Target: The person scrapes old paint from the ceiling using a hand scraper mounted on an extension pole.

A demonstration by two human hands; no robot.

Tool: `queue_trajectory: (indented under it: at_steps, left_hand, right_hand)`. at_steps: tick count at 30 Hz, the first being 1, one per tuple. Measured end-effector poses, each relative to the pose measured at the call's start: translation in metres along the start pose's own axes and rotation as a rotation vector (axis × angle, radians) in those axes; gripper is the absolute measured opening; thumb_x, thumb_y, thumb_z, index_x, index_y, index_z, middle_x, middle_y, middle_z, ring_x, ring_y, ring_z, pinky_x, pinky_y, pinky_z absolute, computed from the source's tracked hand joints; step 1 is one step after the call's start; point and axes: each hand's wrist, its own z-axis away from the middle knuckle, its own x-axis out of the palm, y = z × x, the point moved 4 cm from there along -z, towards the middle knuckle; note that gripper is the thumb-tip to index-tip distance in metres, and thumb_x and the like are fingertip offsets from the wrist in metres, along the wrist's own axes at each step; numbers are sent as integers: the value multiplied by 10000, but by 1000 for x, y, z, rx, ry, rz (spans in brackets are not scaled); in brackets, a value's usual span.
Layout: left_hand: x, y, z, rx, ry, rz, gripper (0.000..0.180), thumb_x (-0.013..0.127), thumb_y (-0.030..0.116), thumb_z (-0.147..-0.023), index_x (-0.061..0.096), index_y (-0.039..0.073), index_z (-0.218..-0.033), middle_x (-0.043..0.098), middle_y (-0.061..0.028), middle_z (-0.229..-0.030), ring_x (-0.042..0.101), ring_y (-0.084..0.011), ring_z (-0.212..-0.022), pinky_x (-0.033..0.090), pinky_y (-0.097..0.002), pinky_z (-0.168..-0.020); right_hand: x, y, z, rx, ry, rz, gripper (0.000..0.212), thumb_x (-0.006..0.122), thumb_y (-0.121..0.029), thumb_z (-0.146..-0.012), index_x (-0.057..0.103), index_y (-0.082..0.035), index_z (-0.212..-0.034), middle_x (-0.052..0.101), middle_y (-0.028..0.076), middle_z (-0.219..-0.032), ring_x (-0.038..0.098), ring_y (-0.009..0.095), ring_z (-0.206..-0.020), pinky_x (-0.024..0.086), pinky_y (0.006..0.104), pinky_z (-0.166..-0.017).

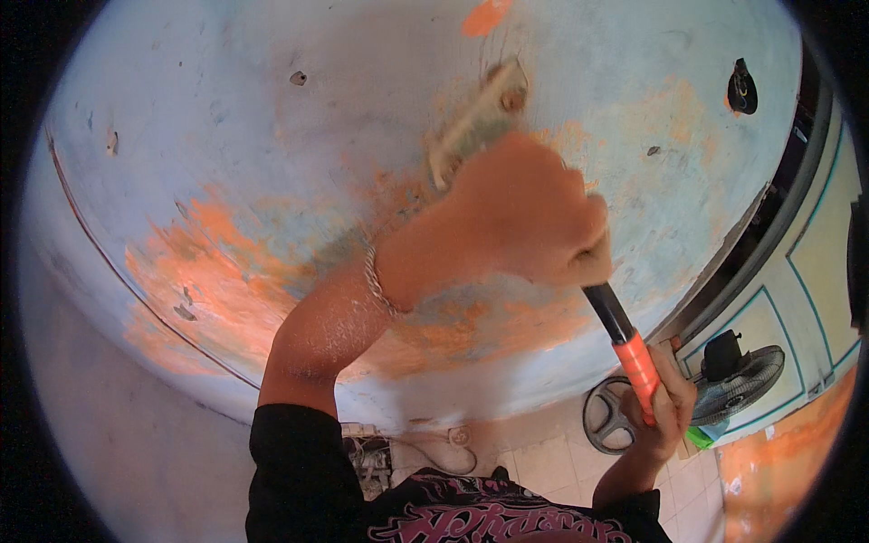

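Note:
Both hands are on a long-handled scraper (636,366) with a black and orange handle. My left hand (534,213) is closed round its upper part, close to the panel. Lower down, at the right, my right hand (667,407) wraps the orange grip. The wide, bar-like head (480,122) lies slanted against a large curved panel (380,118), just beyond my left hand; it is slightly blurred. The panel is pale blue, with worn orange patches (217,258) at the left and below my left forearm. Pale dust speckles that forearm, below a twisted bracelet (373,282).
Small holes dot the panel; a larger one (742,88) at upper right shows wires. A black fan (735,385) and a dark spoked wheel (611,414) stand at lower right, near a cream panel with teal lines (769,317). A cable (448,466) lies on the tiled floor (548,466).

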Motion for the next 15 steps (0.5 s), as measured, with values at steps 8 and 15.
queue_trajectory:
  at_steps: [8,15]
  left_hand:
    - [10,11,-4,-17,12,72,298,632,227,-634,418,114,-459,381,-50,-359,417,-240,-298,325,-354,-323]
    - [19,18,3,-9,6,37,292,648,224,-620,415,123,-476,381,-43,-392,407,-237,-322,315,-341,-341]
  right_hand:
    - [-31,1,5,-30,-27,42,545,551,-323,-845,579,162,-1092,542,90,-622,430,85,-453,287,238,-416]
    - [-31,-6,9,56,-61,53,463,543,-252,-847,598,133,-1097,504,42,-565,394,51,-447,238,216,-408]
